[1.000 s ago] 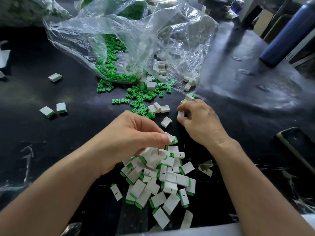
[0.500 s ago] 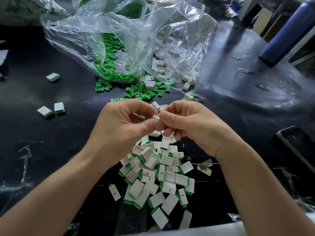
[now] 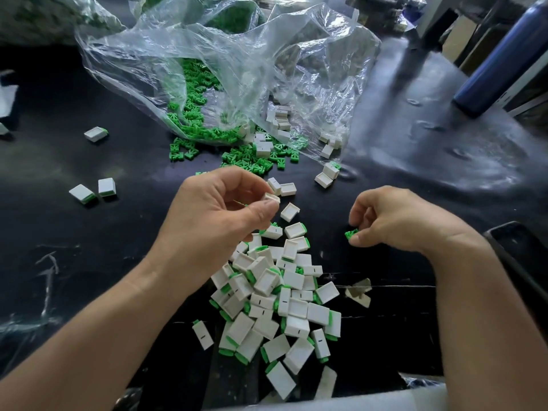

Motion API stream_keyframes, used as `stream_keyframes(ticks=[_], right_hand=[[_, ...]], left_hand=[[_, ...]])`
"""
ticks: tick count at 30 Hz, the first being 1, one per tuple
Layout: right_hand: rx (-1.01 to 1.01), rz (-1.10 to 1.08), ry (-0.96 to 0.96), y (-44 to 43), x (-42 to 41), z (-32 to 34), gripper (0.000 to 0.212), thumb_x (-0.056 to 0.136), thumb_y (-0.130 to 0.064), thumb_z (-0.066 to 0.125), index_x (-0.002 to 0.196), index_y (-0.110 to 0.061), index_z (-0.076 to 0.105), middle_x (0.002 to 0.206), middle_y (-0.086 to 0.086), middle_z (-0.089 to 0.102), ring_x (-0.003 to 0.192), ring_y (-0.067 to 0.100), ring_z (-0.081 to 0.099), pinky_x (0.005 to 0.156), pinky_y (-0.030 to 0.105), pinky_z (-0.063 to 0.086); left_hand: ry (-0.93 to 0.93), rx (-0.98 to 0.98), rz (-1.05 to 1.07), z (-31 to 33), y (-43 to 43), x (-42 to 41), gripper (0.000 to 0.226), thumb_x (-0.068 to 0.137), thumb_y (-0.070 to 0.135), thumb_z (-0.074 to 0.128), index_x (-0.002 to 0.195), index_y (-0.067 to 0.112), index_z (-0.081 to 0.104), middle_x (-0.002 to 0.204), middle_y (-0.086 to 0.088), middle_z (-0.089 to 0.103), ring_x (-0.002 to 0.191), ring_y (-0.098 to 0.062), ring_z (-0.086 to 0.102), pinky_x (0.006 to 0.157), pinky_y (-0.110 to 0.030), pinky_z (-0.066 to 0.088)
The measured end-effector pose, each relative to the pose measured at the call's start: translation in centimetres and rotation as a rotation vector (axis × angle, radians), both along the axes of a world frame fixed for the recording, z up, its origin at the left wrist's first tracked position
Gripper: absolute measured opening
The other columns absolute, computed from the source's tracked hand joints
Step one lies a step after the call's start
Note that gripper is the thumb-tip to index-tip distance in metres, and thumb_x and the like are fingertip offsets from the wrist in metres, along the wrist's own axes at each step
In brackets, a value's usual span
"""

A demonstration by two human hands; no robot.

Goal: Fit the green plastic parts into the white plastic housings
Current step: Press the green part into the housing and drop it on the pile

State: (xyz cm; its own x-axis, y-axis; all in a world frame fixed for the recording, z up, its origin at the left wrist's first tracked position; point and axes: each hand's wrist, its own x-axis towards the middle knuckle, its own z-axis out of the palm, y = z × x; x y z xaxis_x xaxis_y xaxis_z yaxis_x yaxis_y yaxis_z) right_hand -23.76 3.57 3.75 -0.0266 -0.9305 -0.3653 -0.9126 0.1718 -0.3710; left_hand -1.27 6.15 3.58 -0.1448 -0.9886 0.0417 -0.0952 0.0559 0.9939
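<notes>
- Now mid-pairing: my left grip (image 3: 218, 219) pinches a white housing (image 3: 272, 198) above the counter (image 3: 89, 262).
- My right grip (image 3: 396, 221) pinches a green part (image 3: 351, 233), well apart.
- Next, I judge: align, press it in.

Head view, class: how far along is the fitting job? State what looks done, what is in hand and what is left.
Done: a pile of assembled pieces lies on the black table, green showing at their ends. In hand: the left hand pinches a white housing, the right hand pinches a green part, not yet joined. Left: loose green parts spilling from the clear bag, plus empty housings.
</notes>
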Motion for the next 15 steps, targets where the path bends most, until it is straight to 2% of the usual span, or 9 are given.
stream_keyframes(ticks=[6, 10, 15], right_hand=[[-0.041, 0.044, 0.048, -0.07, 0.74, -0.07, 0.025, 0.072, -0.022, 0.077, 0.061, -0.019, 0.054, 0.061, -0.008, 0.051, 0.054, 0.007, 0.045, 0.049, 0.021, 0.033], [-0.045, 0.026, 0.056, -0.12, 0.91, -0.05, 0.023, 0.072, -0.021, 0.076, 0.068, -0.023, 0.054, 0.070, -0.008, 0.053, 0.064, 0.010, 0.049, 0.058, 0.024, 0.037], [-0.028, 0.040, 0.078, -0.08, 0.97, 0.05, 0.021, 0.075, -0.021, 0.074, 0.065, -0.022, 0.055, 0.069, -0.007, 0.054, 0.062, 0.005, 0.047, 0.052, 0.021, 0.034]], left_hand=[[0.006, 0.008, -0.043, 0.05, 0.08, -0.13, 0.014, 0.071, 0.001, 0.072, 0.074, 0.014, 0.069, 0.071, -0.007, 0.070, 0.061, -0.011, 0.063, 0.055, -0.017, 0.052], [-0.001, 0.009, -0.047, 0.03, 0.06, -0.14, 0.018, 0.071, -0.003, 0.071, 0.073, 0.015, 0.069, 0.070, -0.004, 0.070, 0.060, -0.008, 0.063, 0.056, -0.016, 0.052], [0.009, 0.017, -0.044, 0.03, 0.11, -0.17, 0.020, 0.072, -0.005, 0.070, 0.072, 0.015, 0.069, 0.067, -0.001, 0.070, 0.060, -0.010, 0.062, 0.057, -0.018, 0.053]])
